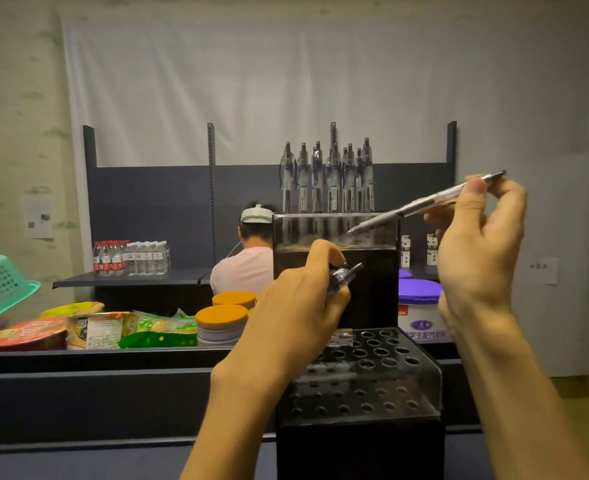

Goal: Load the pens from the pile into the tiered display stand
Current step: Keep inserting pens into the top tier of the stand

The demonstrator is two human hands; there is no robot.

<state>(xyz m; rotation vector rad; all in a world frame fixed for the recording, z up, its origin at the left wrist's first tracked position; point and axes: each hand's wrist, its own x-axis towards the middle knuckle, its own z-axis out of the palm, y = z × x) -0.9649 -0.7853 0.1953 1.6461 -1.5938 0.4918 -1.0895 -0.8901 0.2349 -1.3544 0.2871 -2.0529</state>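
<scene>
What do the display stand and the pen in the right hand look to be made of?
Display stand: seemingly glossy dark acrylic; its holed tiers reflect light and the top tier's front looks see-through. Pen pinched in the right hand: likely clear plastic, its barrel translucent with a dark tip end.

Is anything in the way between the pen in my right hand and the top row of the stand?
Nothing visible. The pen in the right hand slants tip-down just over the top tier, beside the pens already standing.
</scene>
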